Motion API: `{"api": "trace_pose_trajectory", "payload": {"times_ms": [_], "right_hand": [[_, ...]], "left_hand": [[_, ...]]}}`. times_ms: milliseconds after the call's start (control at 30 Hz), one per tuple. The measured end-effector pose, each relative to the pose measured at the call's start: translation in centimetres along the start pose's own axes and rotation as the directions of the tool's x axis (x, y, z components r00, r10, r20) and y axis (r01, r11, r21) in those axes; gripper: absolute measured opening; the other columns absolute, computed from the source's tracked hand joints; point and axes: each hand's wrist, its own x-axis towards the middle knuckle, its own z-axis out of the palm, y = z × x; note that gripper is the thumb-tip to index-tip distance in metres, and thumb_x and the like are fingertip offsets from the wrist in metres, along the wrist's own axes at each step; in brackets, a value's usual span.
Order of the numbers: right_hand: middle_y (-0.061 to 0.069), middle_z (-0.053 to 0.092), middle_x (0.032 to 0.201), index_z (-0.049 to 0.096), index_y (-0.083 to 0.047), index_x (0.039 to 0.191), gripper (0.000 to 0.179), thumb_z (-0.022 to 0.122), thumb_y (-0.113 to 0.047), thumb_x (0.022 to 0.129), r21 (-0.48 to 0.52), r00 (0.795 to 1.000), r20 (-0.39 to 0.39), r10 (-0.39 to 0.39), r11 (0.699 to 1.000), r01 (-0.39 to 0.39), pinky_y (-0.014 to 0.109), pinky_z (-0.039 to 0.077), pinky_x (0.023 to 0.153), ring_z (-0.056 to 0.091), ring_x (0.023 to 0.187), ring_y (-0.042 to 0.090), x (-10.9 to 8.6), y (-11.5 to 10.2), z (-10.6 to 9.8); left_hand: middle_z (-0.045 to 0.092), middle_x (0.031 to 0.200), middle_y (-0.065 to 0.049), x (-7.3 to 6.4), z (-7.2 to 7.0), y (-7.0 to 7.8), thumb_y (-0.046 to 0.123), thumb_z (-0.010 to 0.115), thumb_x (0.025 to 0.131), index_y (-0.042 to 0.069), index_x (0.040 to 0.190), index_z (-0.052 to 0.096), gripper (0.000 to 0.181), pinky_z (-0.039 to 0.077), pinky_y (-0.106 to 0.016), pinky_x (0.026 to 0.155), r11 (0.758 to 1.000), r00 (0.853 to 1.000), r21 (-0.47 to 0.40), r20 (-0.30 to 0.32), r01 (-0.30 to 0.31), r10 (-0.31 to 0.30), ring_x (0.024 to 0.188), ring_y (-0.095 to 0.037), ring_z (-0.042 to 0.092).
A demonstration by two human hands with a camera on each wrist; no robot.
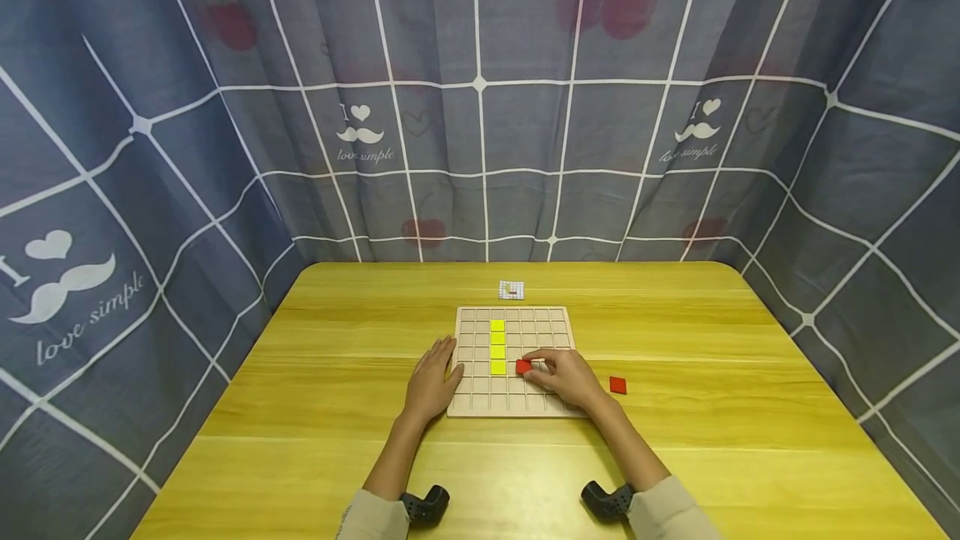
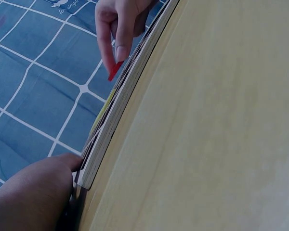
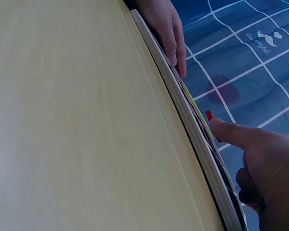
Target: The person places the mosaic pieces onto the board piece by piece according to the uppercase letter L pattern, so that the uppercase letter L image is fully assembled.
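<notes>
A light wooden grid board (image 1: 472, 403) lies on the table, with several yellow square tiles (image 1: 498, 352) forming one column in its cells. My right hand (image 1: 566, 375) pinches a red square tile (image 1: 522, 367) between thumb and fingertips, just right of the column's near end. From the left wrist view, that red tile (image 2: 115, 71) is tilted, close over the board's surface. My left hand (image 1: 431, 382) rests along the board's left edge, fingers extended and the thumb at the rim. Another red tile (image 1: 617, 385) lies on the table to the right of the board.
Beyond the board's far edge lies a small white card (image 1: 512, 290) printed with a grid pattern. The yellow wood-grain table (image 1: 300, 407) reaches a blue checked curtain (image 1: 517, 132) at the back and sides. Black devices (image 1: 427, 507) are strapped at both wrists.
</notes>
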Motion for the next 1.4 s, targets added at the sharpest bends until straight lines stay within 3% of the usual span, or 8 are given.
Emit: {"api": "trace_pose_trajectory", "payload": {"times_ms": [367,900,1400], "right_hand": [[-0.012,0.035,0.048,0.072,-0.02,0.101,0.024,0.072,-0.032,0.08,-0.034,1.0,0.018,0.021,0.999,-0.02,0.019,0.022,0.041,0.022,0.044,0.002,0.9,-0.6,0.8],[-0.013,0.042,0.051,0.071,-0.023,0.104,0.024,0.07,-0.033,0.082,-0.043,1.0,0.022,-0.016,0.999,0.017,0.018,0.023,0.042,0.022,0.043,0.001,0.9,-0.2,0.9],[-0.015,0.027,0.047,0.072,-0.02,0.101,0.021,0.072,-0.027,0.081,0.059,0.995,-0.097,-0.019,0.998,0.025,0.017,0.02,0.038,0.018,0.043,-0.002,-2.7,2.9,-3.1]], "left_hand": [[0.036,0.144,-0.014,0.0,0.0,0.0,0.027,0.051,0.095,0.0,0.139,0.039,0.053,0.02,-0.043,0.111,1.0,1.0,-0.005,-0.003,-0.009,0.009,0.134,-0.029,0.028],[0.036,0.144,-0.014,-0.1,0.1,-0.1,0.027,0.05,0.095,0.0,0.139,0.039,0.052,0.02,-0.043,0.111,1.0,1.0,-0.004,-0.007,-0.008,0.008,0.134,-0.029,0.027],[0.036,0.144,-0.014,-0.2,0.1,-0.1,0.027,0.05,0.095,0.0,0.138,0.039,0.052,0.019,-0.043,0.111,1.0,1.0,-0.008,-0.009,-0.012,0.012,0.134,-0.029,0.027]]}}
